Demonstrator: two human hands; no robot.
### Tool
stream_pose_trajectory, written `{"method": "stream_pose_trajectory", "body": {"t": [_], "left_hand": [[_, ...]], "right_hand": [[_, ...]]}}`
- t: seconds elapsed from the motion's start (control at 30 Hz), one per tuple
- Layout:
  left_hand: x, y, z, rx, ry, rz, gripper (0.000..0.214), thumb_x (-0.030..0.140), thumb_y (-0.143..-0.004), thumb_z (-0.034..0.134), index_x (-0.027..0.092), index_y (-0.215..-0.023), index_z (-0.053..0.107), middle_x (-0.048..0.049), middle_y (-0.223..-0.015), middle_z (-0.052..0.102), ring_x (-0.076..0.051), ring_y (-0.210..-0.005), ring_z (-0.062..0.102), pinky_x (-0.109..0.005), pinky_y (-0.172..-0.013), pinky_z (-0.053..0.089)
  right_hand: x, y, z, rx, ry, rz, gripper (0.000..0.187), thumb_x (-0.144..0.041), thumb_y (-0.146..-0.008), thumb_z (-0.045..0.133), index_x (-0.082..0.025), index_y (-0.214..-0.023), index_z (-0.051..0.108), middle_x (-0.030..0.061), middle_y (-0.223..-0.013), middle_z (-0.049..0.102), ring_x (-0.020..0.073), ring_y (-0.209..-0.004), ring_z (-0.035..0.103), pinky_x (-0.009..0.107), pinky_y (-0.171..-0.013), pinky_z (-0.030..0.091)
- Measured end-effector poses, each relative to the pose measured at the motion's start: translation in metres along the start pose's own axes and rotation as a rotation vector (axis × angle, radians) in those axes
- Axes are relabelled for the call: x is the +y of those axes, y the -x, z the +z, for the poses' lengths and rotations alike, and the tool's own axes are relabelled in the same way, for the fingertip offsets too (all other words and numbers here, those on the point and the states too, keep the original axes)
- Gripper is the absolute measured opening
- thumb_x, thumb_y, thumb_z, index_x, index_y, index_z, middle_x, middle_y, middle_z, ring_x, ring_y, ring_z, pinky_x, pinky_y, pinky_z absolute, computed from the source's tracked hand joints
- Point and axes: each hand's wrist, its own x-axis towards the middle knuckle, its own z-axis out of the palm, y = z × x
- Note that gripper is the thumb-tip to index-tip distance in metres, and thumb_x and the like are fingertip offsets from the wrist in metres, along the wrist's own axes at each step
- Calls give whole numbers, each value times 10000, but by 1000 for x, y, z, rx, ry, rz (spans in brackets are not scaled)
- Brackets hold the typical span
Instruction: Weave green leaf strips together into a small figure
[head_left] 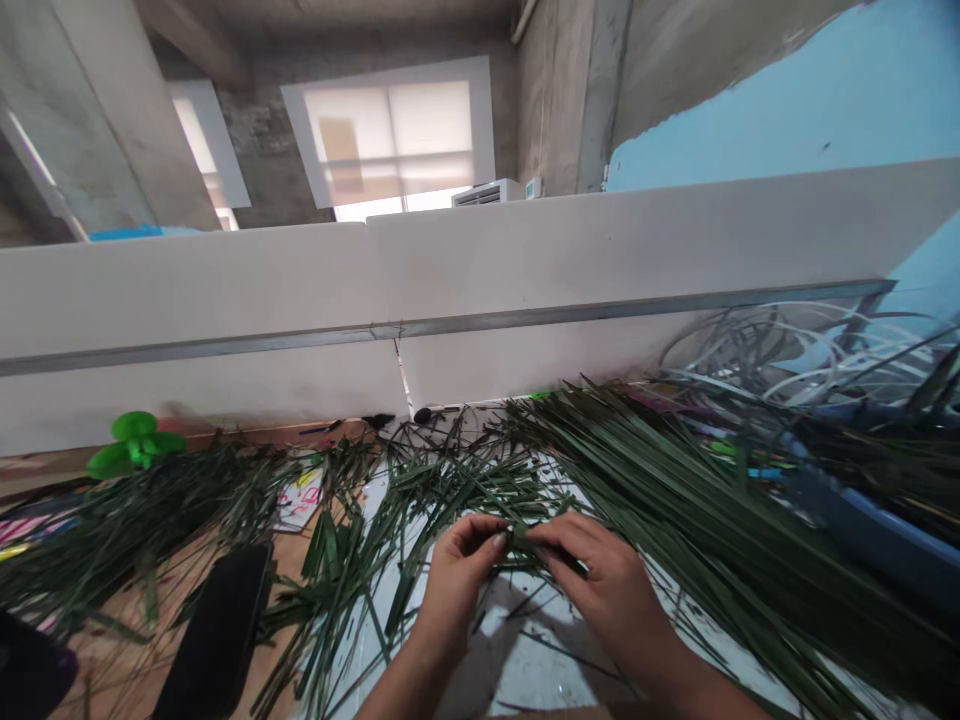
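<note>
Pinching a palm strip (pixel 519 537), left hand (pixel 457 575) and right hand (pixel 604 575) meet among fronds (pixel 675 480).

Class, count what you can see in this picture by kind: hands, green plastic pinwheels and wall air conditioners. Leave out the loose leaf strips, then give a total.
Hands (left, right): 2
Green plastic pinwheels: 1
Wall air conditioners: 1
Total: 4

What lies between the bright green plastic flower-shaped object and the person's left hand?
Seen in the head view, loose long green leaf strips and a white paper sheet with coloured marks lie between the plastic object and the left hand.
</note>
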Motion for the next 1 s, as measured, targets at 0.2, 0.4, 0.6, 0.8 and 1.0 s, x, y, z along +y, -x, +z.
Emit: {"method": "stream_pose_trajectory", "body": {"t": [0.2,0.4,0.6,0.8,1.0], "left_hand": [[-2,0,0,-3,1,12,238,300,-598,878,185,-780,777,-19,-770,723,-146,-735,595,-243,-727,444],[-4,1,-1,-21,-13,27,226,308,-620,870,184,-785,778,-32,-795,734,-167,-773,617,-263,-766,463],[-6,-1,-2,-28,3,23,252,319,-609,886,181,-792,779,-27,-785,730,-157,-750,618,-254,-742,470],[-7,0,-1,-36,40,16,261,295,-589,900,185,-790,775,-22,-789,735,-158,-765,630,-259,-768,479],[-7,0,-1,-43,53,20,250,262,-580,902,192,-781,770,-14,-797,736,-157,-789,634,-251,-781,472]], "right_hand": [[0,1,0,0,34,-30,185,-151,-915,567,-247,-931,725,26,-879,724,210,-836,669,321,-748,505],[1,3,3,8,-23,-8,170,-185,-924,580,-253,-949,734,27,-901,727,203,-854,670,308,-769,504],[3,1,4,-15,-128,114,147,-193,-898,611,-253,-923,742,21,-911,735,201,-871,677,301,-785,506],[4,1,4,-14,-144,145,152,-193,-884,616,-259,-918,748,18,-913,740,204,-880,682,307,-803,499],[3,0,4,-40,-143,137,190,-196,-888,608,-266,-983,757,26,-940,748,209,-895,687,311,-807,501]]}}
